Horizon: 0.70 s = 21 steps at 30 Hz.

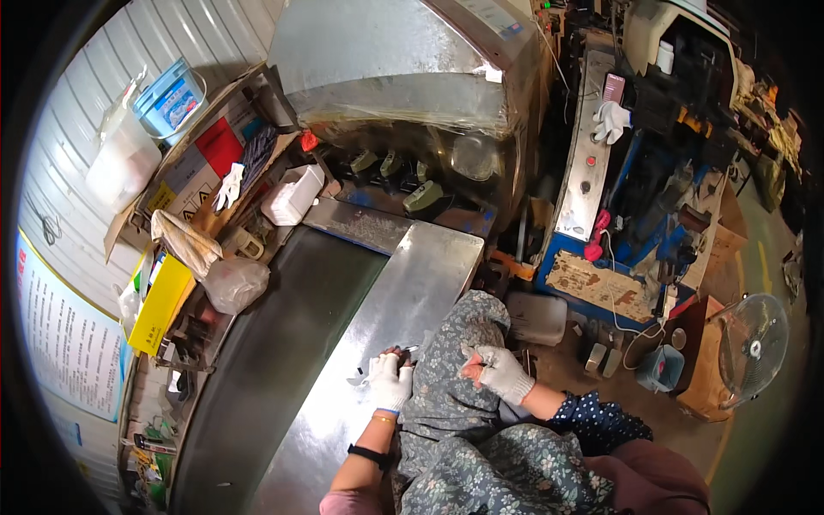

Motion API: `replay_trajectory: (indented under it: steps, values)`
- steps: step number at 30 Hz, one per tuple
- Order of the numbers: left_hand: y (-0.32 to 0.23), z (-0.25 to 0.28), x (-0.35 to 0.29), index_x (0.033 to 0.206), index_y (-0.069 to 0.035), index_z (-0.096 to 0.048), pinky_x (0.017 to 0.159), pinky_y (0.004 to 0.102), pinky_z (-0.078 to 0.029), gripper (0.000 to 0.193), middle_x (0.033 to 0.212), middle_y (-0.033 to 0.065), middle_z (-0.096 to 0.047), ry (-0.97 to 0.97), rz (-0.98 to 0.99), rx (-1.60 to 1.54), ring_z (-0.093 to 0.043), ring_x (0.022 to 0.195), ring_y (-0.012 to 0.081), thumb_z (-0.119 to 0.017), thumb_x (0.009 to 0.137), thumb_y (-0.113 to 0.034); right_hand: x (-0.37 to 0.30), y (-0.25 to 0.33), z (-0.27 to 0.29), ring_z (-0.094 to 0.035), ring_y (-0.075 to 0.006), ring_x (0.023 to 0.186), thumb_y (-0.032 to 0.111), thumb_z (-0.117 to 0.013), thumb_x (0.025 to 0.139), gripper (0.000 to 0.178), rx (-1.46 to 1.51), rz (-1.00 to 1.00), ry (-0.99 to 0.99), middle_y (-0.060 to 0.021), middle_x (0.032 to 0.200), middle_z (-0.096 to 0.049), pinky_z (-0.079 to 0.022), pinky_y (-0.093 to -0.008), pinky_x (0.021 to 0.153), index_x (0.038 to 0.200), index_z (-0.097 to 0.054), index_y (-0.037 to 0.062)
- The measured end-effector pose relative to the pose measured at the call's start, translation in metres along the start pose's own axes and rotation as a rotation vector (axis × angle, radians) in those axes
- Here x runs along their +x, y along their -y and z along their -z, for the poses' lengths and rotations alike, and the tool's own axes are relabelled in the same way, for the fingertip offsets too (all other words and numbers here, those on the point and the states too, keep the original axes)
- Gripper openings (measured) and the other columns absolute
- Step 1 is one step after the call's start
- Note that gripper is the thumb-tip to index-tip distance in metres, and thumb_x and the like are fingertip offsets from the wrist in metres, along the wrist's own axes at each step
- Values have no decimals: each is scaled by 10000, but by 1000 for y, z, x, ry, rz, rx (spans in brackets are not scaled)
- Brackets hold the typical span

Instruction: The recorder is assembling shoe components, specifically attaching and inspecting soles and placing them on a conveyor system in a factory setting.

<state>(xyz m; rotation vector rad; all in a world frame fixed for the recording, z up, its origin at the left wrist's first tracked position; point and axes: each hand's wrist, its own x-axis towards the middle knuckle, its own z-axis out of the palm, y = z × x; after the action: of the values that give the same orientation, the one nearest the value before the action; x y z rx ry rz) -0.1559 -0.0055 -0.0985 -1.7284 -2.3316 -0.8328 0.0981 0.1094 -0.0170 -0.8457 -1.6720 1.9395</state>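
My left hand [390,379], in a white knit glove with bare fingertips, rests at the right edge of a shiny metal tabletop [330,412]. Its fingers bend over a few small dark and silvery pieces [410,348], too small to name. Over my lap hangs my right hand [503,376], gloved the same way, with thumb and fingers drawn together. Whatever lies between them, if anything, is too small to make out. A dark floral apron [455,421] covers my lap between the two hands.
Left of the tabletop runs a dark conveyor belt [275,335], leading to a large metal machine hood [395,94]. Cluttered shelves [197,335] line the left wall. To the right stand a blue-framed machine [592,283], a pale plastic bin [536,318] and a fan [755,348].
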Motion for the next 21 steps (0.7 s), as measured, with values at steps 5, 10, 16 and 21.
replay_trajectory:
  steps: [5,10,16,21]
  values:
    - [-77,57,-20,1110,23,-684,847,298,-512,254,1008,54,-710,65,717,-1207,-639,925,153,-607,1016,-200,15,-30,9,-576,-134,666,442,-683,961,417,853,169,274,8,610,-529,-520,-330,766,788,-545,89]
    - [-148,97,-18,865,-20,-700,806,409,-516,180,917,156,-706,247,65,-1041,-668,869,358,-619,944,-159,16,2,-23,-534,-215,774,858,-574,688,740,1457,-125,995,-1,588,-470,-436,-577,1016,775,-507,126]
    - [-145,72,-15,875,-31,-687,769,416,-505,291,885,130,-694,186,-116,-887,-661,804,341,-550,988,-260,30,-49,-8,-613,-249,798,865,-618,636,775,1556,-209,985,-22,664,-560,-470,-569,956,834,-526,121]
    - [-145,80,-21,883,-40,-694,782,429,-518,222,917,124,-707,150,-197,-760,-673,830,347,-572,964,-207,31,-53,-15,-633,-292,777,862,-635,624,795,1547,-221,1109,-38,674,-598,-477,-543,942,867,-518,114]
